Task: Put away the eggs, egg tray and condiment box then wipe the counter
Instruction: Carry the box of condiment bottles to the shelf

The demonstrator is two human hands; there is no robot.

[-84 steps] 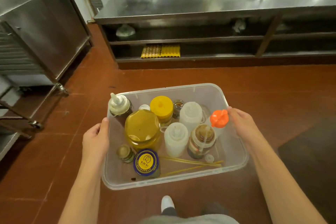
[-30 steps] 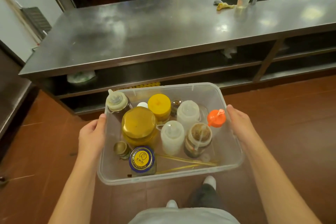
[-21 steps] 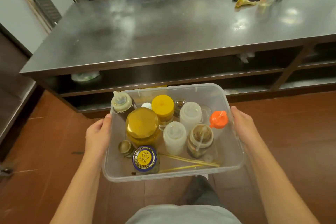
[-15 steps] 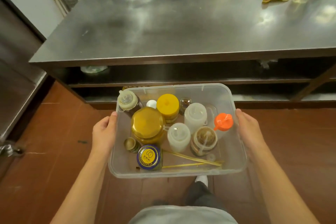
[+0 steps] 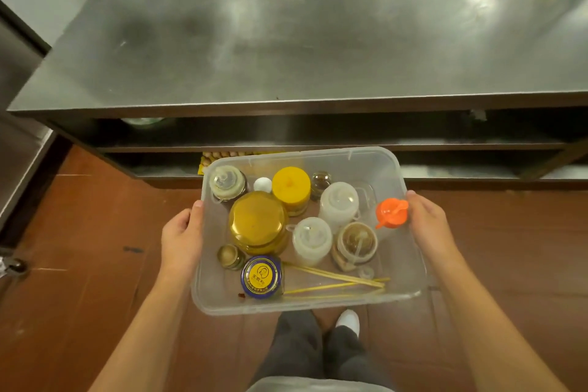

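Two hands carry the condiment box (image 5: 410, 259), one grip on each short end: the left hand (image 5: 182, 239) curls round the left wall with its thumb over the rim, and the right hand (image 5: 428, 223) clasps the right wall the same way, just beside an orange cap (image 5: 390, 212). Held so, the box has its long axis running left to right between the hands, parallel to the front edge of the bench (image 5: 318, 41), and neither hand is plainly nearer that edge. Jars and squeeze bottles stand upright inside it, and thin yellow sticks (image 5: 334, 280) lie along its near wall. Directly beyond the box's far wall, below the bench top, open shelves (image 5: 445, 145) run the same way as the box. Storing it there would, I judge, mean lowering it and sliding it straight forward, broadside on.
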